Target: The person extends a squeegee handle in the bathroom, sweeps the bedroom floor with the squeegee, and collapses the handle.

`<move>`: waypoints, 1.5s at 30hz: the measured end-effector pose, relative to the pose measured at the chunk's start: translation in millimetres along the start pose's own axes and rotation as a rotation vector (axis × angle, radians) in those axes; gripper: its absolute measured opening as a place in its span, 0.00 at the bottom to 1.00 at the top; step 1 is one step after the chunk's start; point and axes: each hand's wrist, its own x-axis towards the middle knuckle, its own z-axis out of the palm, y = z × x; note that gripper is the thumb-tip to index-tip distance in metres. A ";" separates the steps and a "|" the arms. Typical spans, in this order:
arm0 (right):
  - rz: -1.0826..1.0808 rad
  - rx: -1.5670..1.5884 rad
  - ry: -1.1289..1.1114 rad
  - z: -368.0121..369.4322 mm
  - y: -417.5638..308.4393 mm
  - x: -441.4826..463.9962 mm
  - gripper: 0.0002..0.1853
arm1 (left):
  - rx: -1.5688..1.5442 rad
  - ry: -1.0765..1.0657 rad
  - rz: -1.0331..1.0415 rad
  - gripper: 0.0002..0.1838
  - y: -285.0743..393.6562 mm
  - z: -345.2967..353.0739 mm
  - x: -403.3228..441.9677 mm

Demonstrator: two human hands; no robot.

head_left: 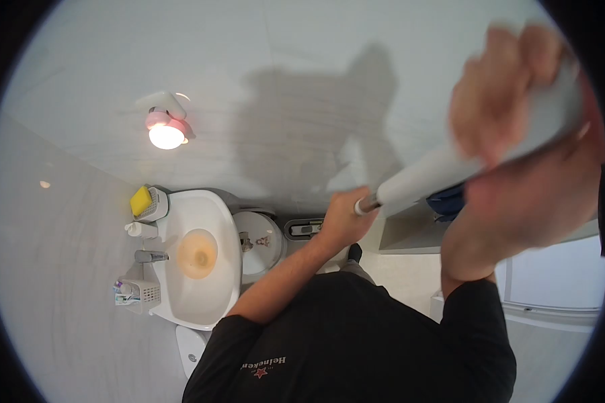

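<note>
A long white tube-shaped object [420,178] slants from the middle of the view up to the right, with a short metallic piece and white tip at its lower end. My left hand [346,218] is closed around that lower end. Higher up, near the right edge, my right hand [494,97] is raised close to the camera and blurred, its fingers bent against the wider upper part of the white tube. Its exact grip is smeared by motion.
At the left, a white sink [228,279] has a faucet [151,256], a yellow sponge [141,200] and baskets beside it. A lit pink lamp [167,134] is on the wall. A round lidded bin [259,252] and a grey tray [291,228] lie beyond the sink.
</note>
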 end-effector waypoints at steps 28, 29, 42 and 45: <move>-0.410 -0.176 0.222 -0.4 14.0 -34.5 0.17 | -0.021 0.075 0.010 0.08 -6.5 17.4 -22.9; -0.383 -0.199 0.241 -6.9 42.0 -45.9 0.17 | -0.012 0.084 -0.020 0.08 -30.8 17.5 -28.4; -0.184 -0.209 0.260 -21.8 48.5 -15.3 0.18 | 0.070 0.157 0.033 0.08 -55.0 21.6 -2.8; -0.328 -0.229 0.238 -7.5 -11.4 15.1 0.14 | -0.059 0.043 -0.063 0.09 26.5 17.7 17.9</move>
